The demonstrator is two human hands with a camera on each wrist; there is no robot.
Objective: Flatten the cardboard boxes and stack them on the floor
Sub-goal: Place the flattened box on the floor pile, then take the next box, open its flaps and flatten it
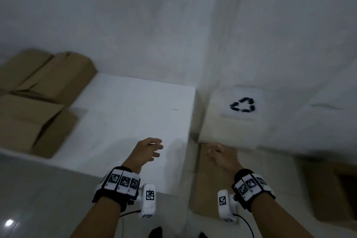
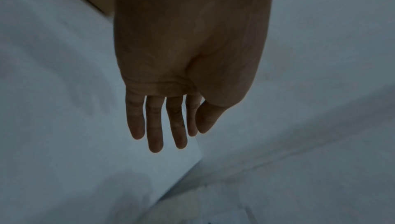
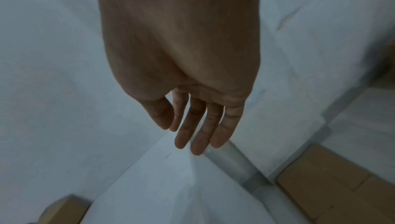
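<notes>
Two upright brown cardboard boxes stand on the left part of a white table: one at the back, one nearer. Flattened brown cardboard lies on the floor right of the table, below my right hand. My left hand hovers over the table's right part, fingers straight and spread, holding nothing. My right hand hangs beyond the table's right edge, fingers straight and loose, empty. A box corner shows at the bottom left of the right wrist view.
A white sheet with a black recycling symbol lies on the floor by the wall, right of the table. Another brown cardboard piece sits at the far right. White walls meet in a corner behind the table. Grey tiled floor is in front.
</notes>
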